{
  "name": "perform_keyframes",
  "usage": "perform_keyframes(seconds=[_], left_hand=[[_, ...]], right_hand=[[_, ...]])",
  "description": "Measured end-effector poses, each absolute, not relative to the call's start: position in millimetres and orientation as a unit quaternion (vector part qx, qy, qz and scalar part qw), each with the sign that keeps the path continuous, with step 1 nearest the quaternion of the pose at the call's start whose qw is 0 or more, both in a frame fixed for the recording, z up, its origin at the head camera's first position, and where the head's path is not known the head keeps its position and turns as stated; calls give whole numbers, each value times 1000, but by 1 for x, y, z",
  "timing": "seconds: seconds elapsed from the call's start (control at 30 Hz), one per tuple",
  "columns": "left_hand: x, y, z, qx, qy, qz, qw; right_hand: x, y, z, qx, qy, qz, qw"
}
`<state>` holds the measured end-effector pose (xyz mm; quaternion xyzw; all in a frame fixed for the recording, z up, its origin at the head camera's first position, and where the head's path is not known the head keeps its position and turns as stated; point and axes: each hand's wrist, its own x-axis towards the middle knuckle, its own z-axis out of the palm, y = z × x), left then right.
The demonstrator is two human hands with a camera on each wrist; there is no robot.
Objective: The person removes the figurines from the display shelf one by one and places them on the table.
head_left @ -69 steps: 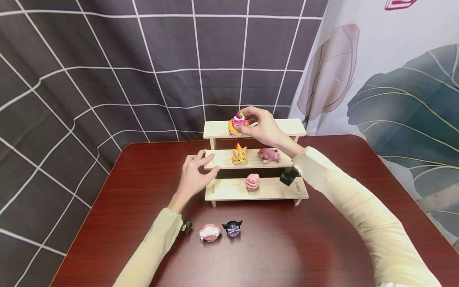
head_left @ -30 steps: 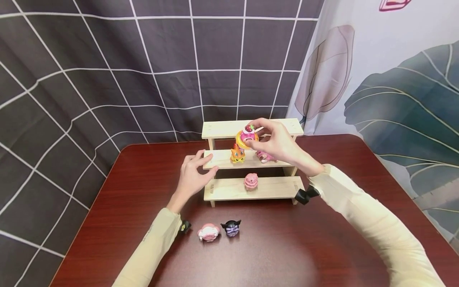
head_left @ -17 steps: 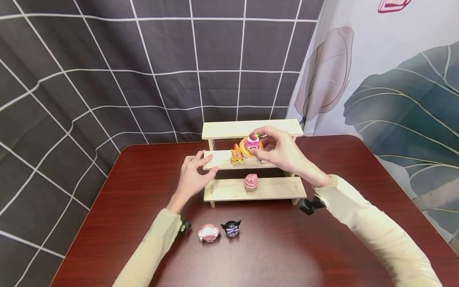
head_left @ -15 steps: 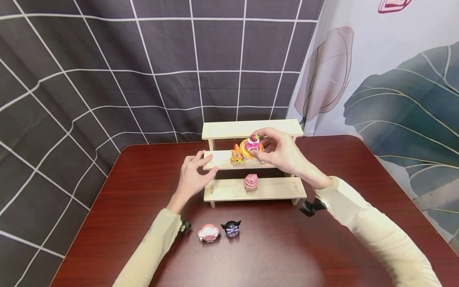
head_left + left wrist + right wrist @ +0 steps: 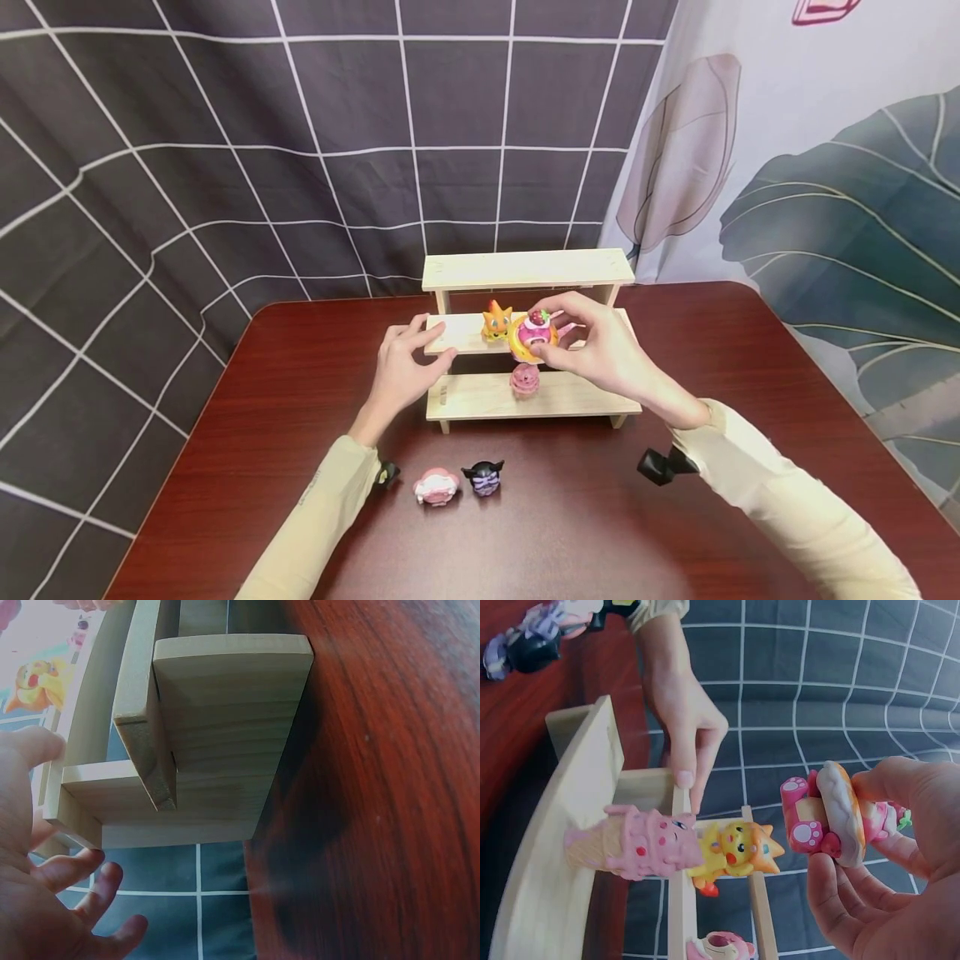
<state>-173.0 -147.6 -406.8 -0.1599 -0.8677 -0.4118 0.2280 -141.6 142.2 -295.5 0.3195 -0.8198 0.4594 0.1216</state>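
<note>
My right hand (image 5: 611,350) pinches a pink figure with a yellow ring and a strawberry on top (image 5: 536,331), held in front of the middle shelf. In the right wrist view the same figure (image 5: 832,814) is between thumb and fingers, clear of the wood. My left hand (image 5: 405,367) holds the left end of the middle shelf (image 5: 459,332); in the left wrist view its thumb and a finger touch the board's end. The orange-yellow figure (image 5: 497,322) stands on that shelf, and a pink figure (image 5: 724,946) lies there, mostly hidden in the head view behind my right hand.
The top shelf (image 5: 528,268) bears nothing. A pink ice-cream figure (image 5: 525,380) stands on the bottom shelf (image 5: 585,394). In front, on the red-brown table (image 5: 555,533), are a pink-and-white figure (image 5: 436,487) and a black-and-purple figure (image 5: 485,477). A dark gridded curtain hangs behind.
My right hand has carried the ringed figure from the top shelf down and to the right, towards the camera. My left hand has stayed at the shelf's end.
</note>
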Motion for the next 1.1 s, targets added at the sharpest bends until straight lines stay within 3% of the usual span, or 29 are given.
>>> perform_keyframes(seconds=[1.1], left_hand=[[-172, -147, -406, -162, -865, -415, 230]], right_hand=[[-101, 155, -334, 324, -807, 488, 74]])
